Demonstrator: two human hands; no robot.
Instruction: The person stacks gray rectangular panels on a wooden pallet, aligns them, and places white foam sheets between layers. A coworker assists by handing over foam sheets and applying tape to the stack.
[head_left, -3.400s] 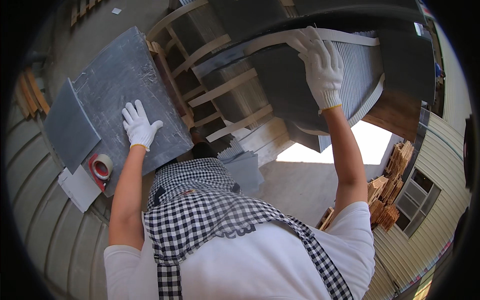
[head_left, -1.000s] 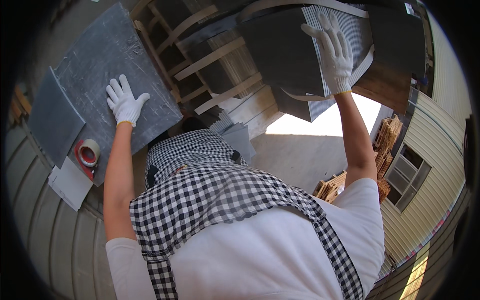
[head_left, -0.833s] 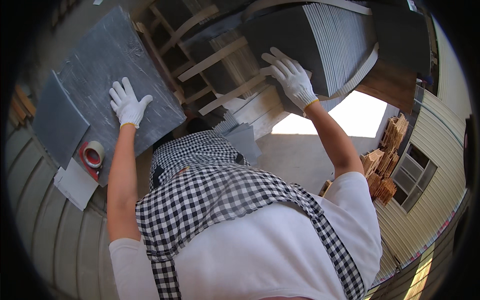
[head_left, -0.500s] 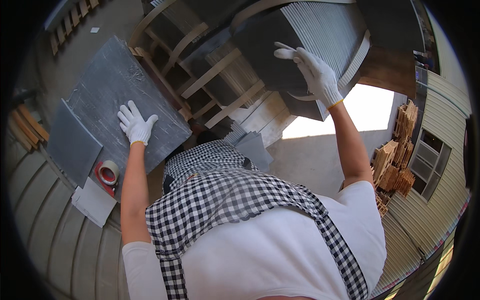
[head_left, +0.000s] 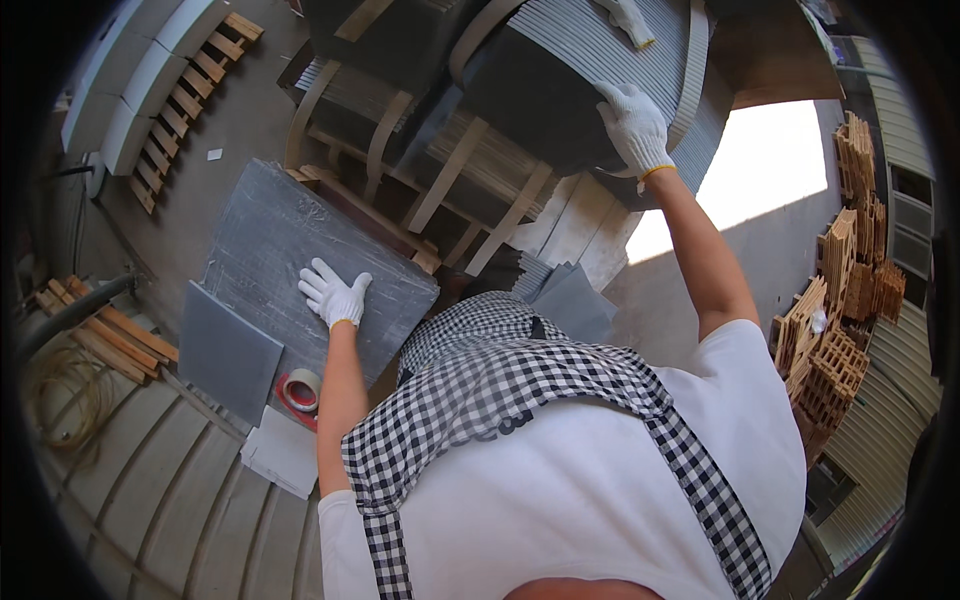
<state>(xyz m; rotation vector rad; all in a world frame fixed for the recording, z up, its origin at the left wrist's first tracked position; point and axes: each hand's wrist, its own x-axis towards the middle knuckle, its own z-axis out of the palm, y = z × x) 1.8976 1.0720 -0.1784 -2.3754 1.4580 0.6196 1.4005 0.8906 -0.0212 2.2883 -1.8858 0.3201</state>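
My left hand (head_left: 334, 293), in a white knit glove, lies flat with fingers spread on a scuffed dark grey board (head_left: 290, 225). My right hand (head_left: 637, 128), gloved alike, is raised at the strapped stack of thin grey sheets (head_left: 590, 60). Its fingers bend away from view, so I cannot tell whether they grip an edge. Farther up on that stack is another white glove (head_left: 630, 20), cut off by the picture's top; whether a hand is in it does not show. Beside my left forearm are a roll of tape (head_left: 301, 390) and a smaller grey panel (head_left: 228, 352).
White blocks (head_left: 170, 65) stand by a slatted wooden pallet (head_left: 190, 110) at far left. Wooden strips (head_left: 115, 335) and a coiled hose (head_left: 65, 395) lie below. Stacked pallets (head_left: 825, 350) line the right wall. Loose grey sheets (head_left: 572, 303) sit ahead of my apron.
The view has shifted, so most things appear farther right. My right hand has moved farther up over the sheet stack, its fingers no longer stretched out. My left hand stays on the board.
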